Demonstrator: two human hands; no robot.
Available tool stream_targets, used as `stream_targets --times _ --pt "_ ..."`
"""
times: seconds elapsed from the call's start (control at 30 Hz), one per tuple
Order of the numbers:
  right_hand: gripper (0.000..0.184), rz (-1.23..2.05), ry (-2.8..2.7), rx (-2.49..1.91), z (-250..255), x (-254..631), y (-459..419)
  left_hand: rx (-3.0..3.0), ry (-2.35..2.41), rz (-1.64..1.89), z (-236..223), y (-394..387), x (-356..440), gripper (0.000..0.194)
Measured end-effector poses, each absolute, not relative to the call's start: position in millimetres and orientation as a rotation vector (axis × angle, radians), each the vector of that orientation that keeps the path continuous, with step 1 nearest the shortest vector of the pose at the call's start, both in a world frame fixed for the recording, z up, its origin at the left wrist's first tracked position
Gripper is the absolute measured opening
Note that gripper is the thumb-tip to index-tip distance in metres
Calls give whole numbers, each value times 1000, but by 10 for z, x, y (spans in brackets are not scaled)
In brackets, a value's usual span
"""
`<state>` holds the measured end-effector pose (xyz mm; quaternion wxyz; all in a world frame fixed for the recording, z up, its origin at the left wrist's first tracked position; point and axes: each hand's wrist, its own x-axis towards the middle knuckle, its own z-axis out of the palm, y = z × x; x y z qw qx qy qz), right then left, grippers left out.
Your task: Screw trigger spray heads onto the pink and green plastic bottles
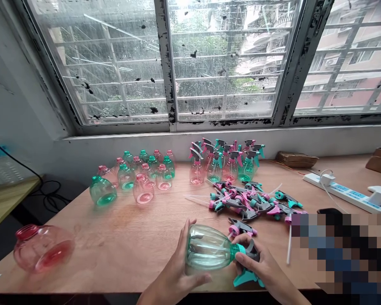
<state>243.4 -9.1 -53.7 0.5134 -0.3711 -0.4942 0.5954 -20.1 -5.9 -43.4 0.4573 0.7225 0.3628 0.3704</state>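
My left hand [174,271] is wrapped round a clear green spray bottle [206,250] lying on its side near the table's front edge. My right hand [260,267] grips the grey and teal trigger head [249,264] at the bottle's neck. Just beyond lies a loose grey and pink trigger head [241,228].
A pile of loose trigger heads [250,201] lies mid-table. Finished spray bottles [225,163] stand by the window wall, several capless pink and green bottles [139,176] to their left. A pink bottle [41,248] lies at the left edge. A power strip [346,192] lies at right.
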Motion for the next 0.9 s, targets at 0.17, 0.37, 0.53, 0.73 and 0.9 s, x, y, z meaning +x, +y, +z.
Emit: stream_targets --times 0.17,0.37,0.53,0.73,0.9 --pt "35 1419 -1194 -903 -532 2442 -87 1801 907 910 -416 -51 -201 108" --pt "35 1424 -1193 -900 -515 2443 -95 1837 898 911 -388 -62 -193 98" --pt "36 1428 -1187 -897 -506 2450 -97 1769 934 862 -359 -76 -180 109" --pt "38 1458 -1171 -903 -488 2443 -101 1760 949 927 -373 -39 -169 106" --pt "37 1455 -1184 -900 -494 2443 -98 1766 962 916 -410 -32 -190 101"
